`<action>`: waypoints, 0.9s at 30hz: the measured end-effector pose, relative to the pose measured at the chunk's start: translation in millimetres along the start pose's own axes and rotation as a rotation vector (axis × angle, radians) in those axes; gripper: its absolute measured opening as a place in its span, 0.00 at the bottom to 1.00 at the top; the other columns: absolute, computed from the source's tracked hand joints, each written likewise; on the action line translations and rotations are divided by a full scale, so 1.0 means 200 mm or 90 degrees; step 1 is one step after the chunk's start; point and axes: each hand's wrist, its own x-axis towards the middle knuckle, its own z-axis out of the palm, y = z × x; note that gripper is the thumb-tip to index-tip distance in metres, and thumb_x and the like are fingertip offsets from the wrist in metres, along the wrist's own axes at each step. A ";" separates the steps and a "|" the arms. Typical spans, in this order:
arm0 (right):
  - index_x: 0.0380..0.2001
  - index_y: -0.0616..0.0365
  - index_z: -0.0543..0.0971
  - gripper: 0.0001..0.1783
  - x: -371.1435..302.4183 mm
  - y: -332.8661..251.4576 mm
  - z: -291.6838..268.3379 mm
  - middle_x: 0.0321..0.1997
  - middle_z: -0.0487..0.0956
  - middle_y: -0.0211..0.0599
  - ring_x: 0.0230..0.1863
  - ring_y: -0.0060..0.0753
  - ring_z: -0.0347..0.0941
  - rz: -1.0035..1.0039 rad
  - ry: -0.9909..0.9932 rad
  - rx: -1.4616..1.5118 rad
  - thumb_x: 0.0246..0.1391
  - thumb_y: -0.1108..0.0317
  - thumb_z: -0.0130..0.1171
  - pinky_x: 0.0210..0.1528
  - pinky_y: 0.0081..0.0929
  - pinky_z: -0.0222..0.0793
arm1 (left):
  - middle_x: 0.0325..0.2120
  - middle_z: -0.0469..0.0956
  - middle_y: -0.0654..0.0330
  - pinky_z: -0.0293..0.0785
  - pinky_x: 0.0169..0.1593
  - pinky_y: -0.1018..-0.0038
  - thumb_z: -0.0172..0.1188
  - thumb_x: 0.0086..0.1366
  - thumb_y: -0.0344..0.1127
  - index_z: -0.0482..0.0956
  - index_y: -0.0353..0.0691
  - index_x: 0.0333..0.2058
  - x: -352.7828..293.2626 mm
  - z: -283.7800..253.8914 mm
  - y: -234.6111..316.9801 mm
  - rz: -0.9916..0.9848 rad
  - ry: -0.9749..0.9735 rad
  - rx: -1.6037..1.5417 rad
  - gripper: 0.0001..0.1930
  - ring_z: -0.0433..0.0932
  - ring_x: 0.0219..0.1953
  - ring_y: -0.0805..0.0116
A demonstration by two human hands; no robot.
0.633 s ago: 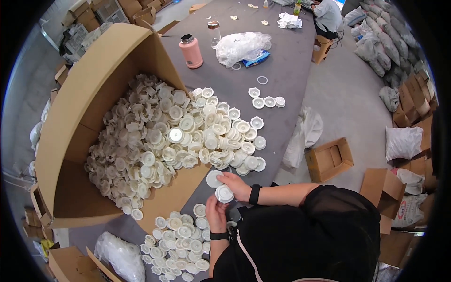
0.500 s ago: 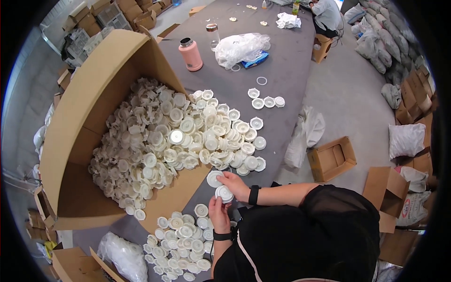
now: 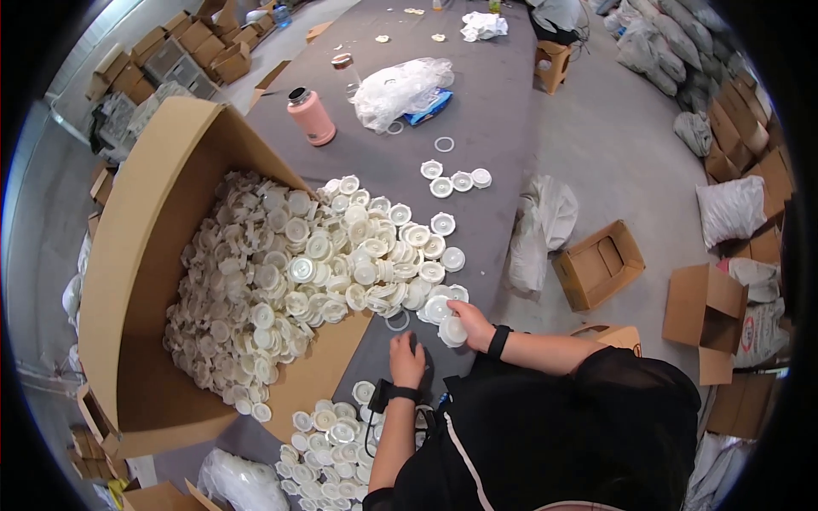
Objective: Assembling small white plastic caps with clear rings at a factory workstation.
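My right hand (image 3: 471, 324) is closed on a round white plastic cap (image 3: 452, 332), held by its edge at the near right end of a heap. Another white cap (image 3: 436, 309) lies against its fingers; I cannot tell whether the hand grips that one too. My left hand (image 3: 407, 358) is over the grey table, thumb and fingers a little apart, with nothing visible in them. Just beyond its fingertips is a thin pale ring (image 3: 398, 321), touching or very close. The heap of white caps (image 3: 365, 272) spills from a big tipped cardboard box (image 3: 128, 281).
A second pile of caps (image 3: 328, 464) lies by my left forearm. Farther back stand a pink bottle (image 3: 312, 117), a clear bottle (image 3: 346, 75) and a plastic bag (image 3: 399, 92). Another thin ring (image 3: 444, 144) lies near several caps. An open carton (image 3: 599, 264) sits on the floor at right.
My hands have parted. The right moved right and away with a cap; the left let go and stays nearer the middle. A thin ring now shows beyond the left fingertips. The whole view has shifted.
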 end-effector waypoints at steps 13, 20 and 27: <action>0.33 0.59 0.72 0.11 -0.19 -0.01 -0.12 0.29 0.72 0.27 0.30 0.19 0.67 -0.024 -0.016 -0.120 0.47 0.66 0.52 0.32 0.18 0.63 | 0.21 0.67 0.60 0.65 0.25 0.78 0.59 0.47 0.28 0.73 0.34 0.21 0.08 0.00 0.08 -0.133 0.072 -0.199 0.04 0.67 0.20 0.73; 0.30 0.57 0.72 0.07 -0.19 0.06 0.01 0.27 0.72 0.26 0.27 0.17 0.68 0.004 -0.125 -0.129 0.46 0.69 0.54 0.29 0.16 0.64 | 0.22 0.68 0.61 0.64 0.25 0.83 0.58 0.47 0.24 0.73 0.34 0.23 -0.06 -0.15 0.39 -0.028 0.117 -0.265 0.03 0.67 0.21 0.76; 0.28 0.57 0.72 0.06 -0.20 0.06 0.13 0.28 0.72 0.25 0.29 0.17 0.68 0.053 -0.245 -0.159 0.47 0.68 0.52 0.31 0.17 0.64 | 0.22 0.69 0.59 0.65 0.25 0.80 0.58 0.46 0.24 0.74 0.35 0.27 -0.09 -0.24 0.37 -0.019 0.184 -0.189 0.06 0.69 0.21 0.71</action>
